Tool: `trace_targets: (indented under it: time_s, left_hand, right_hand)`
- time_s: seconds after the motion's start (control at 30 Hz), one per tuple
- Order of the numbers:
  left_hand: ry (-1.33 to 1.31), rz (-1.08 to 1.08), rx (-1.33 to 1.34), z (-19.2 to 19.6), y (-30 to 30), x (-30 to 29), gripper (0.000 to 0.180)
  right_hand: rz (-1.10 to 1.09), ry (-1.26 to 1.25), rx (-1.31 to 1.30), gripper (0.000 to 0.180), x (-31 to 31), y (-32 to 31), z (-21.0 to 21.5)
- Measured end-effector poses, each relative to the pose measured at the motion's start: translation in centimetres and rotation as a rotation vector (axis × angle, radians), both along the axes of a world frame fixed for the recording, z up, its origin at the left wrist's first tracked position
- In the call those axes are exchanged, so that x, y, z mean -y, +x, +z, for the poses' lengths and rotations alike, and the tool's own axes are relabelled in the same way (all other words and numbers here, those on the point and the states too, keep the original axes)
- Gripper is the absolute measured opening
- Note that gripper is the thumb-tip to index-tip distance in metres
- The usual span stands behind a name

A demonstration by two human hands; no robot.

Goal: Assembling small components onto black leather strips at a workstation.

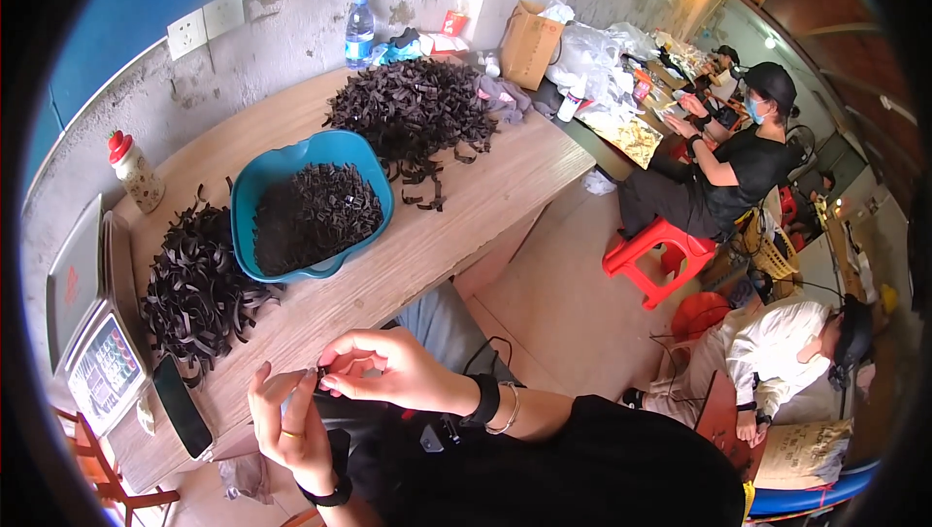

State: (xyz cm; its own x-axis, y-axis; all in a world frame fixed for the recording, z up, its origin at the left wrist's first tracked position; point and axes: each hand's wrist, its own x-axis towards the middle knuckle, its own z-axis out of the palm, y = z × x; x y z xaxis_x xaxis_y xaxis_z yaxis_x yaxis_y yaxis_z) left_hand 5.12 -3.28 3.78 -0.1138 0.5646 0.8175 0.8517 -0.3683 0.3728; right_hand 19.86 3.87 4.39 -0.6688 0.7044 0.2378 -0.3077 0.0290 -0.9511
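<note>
My left hand [294, 427] and my right hand [393, 370] meet in front of my body, just off the table's near edge. Their fingertips pinch a small dark piece [323, 372], mostly covered by the fingers; it resembles the black pieces on the table, but its exact kind is too small to make out. Beyond the hands a teal basin [361, 148] holds many small black pieces [325, 207]. Left of the basin lies a heap of longer black strips [199, 284]. A bigger heap of curled black strips [413, 105] sits behind it.
On the wooden table [485, 187] are a phone [182, 409], a grey device with a keypad [102, 367], a red-capped bottle [136, 173] and a water bottle [359, 34]. To the right, a person [752, 158] sits on a red stool [660, 255]; another in white [767, 352] bends over work.
</note>
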Motion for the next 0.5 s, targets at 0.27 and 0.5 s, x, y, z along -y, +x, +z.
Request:
trace_targets:
  time_s: [0.27,0.5]
  left_hand:
    - [0.056,-0.015,0.098,-0.5,0.2,-0.3,0.024]
    - [0.071,0.015,-0.04,0.2,-0.1,-0.8,0.024]
  right_hand:
    - [0.055,-0.077,-0.038,0.024,-0.3,-0.6,-1.1]
    - [0.009,-0.103,-0.08,0.023,-0.3,-0.5,-0.8]
